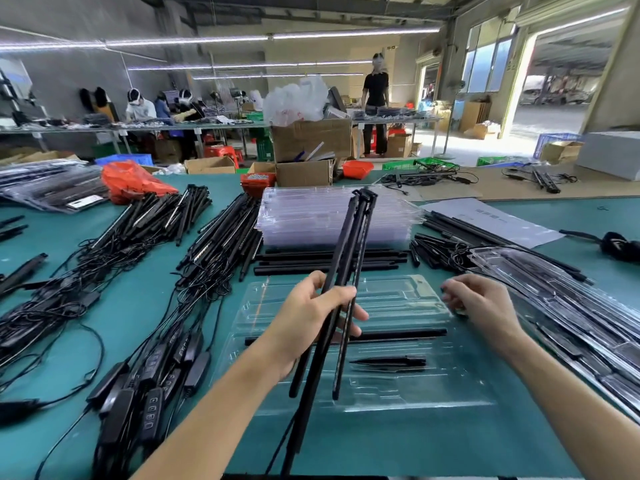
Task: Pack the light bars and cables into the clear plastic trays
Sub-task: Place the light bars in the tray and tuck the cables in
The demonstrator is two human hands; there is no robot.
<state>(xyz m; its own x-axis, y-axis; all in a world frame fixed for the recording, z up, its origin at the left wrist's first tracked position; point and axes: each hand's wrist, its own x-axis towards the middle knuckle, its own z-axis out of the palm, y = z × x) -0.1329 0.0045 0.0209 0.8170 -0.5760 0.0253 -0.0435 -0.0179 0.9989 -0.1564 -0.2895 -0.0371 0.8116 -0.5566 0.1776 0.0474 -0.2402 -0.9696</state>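
Note:
My left hand [311,317] grips a bundle of black light bars [349,251] that stand tilted over a clear plastic tray [398,393] on the green table. One black bar [398,334] and a small black pointed piece [391,362] lie in the tray's slots. Hovering over the tray's right edge, my right hand [481,306] has loosely curled fingers and holds nothing. A stack of clear trays [311,216] stands behind the working tray. Loose black bars [329,263] lie between the stack and the tray.
Piles of light bars with cables and controllers [145,306] cover the table's left half. Packed trays [571,306] lean at the right. Cardboard boxes [304,157] and an orange bag [131,181] stand at the back. People work at far benches.

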